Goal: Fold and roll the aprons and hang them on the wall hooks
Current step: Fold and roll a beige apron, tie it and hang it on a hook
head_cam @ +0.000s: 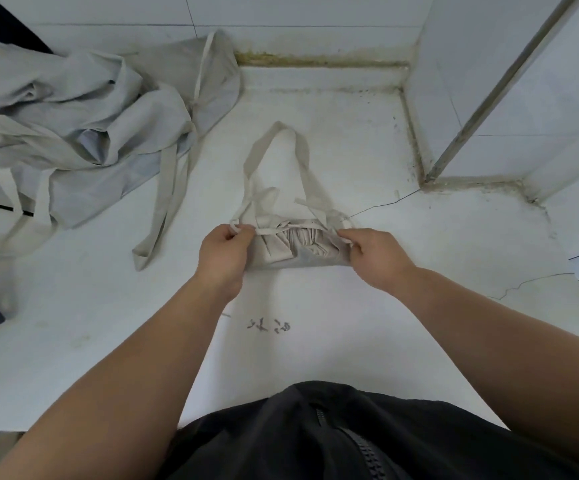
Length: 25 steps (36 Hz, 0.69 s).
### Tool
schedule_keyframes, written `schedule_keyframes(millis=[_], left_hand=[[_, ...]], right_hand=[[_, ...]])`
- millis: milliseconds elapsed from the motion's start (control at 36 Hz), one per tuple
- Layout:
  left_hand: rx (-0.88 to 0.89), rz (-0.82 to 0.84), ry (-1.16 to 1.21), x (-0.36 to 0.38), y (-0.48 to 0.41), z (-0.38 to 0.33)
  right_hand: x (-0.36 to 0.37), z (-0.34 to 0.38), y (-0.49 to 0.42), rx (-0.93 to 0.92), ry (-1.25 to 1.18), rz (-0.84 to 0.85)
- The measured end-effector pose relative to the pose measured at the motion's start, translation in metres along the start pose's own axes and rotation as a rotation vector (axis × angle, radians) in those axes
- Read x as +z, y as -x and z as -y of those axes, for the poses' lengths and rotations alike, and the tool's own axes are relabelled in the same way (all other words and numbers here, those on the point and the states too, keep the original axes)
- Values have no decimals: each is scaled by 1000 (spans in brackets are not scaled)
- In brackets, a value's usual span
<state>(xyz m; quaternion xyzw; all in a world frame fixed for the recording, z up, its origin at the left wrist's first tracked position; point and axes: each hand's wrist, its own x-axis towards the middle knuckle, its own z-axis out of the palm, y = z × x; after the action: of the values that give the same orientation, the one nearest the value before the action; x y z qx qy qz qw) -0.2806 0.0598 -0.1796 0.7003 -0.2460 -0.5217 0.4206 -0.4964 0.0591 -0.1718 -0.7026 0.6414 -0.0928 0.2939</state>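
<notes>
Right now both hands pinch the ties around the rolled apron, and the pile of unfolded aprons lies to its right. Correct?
Not quite. The head view shows the pile of unfolded aprons to the left of the rolled apron, not its right. The rest holds: the left hand and the right hand each pinch a tie around the roll.

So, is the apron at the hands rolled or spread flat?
Rolled: the apron is a compact bundle; left hand and right hand pinch its ties.

Clearance beside the rolled apron (298, 249).
Crumpled aprons (73, 133) crowd the left; bare white surface (437, 258) lies open rightward to the tiled wall corner (454, 64).
</notes>
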Motion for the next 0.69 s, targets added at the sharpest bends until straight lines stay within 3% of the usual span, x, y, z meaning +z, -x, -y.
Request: schedule_keyframes(millis=[139, 417, 500, 583, 694], left_hand=[[-181, 123, 352, -9, -7, -17], [-432, 93, 689, -9, 1, -40], [-386, 46, 535, -7, 2, -44], [-215, -71, 218, -1, 2, -41], [3, -110, 59, 9, 8, -34]], right_hand=[[11, -3, 4, -69, 45, 101], [-5, 14, -12, -113, -226, -372], [-11, 25, -18, -67, -319, -408], [-13, 28, -24, 49, -528, -397], [-15, 30, -31, 183, -727, -343]])
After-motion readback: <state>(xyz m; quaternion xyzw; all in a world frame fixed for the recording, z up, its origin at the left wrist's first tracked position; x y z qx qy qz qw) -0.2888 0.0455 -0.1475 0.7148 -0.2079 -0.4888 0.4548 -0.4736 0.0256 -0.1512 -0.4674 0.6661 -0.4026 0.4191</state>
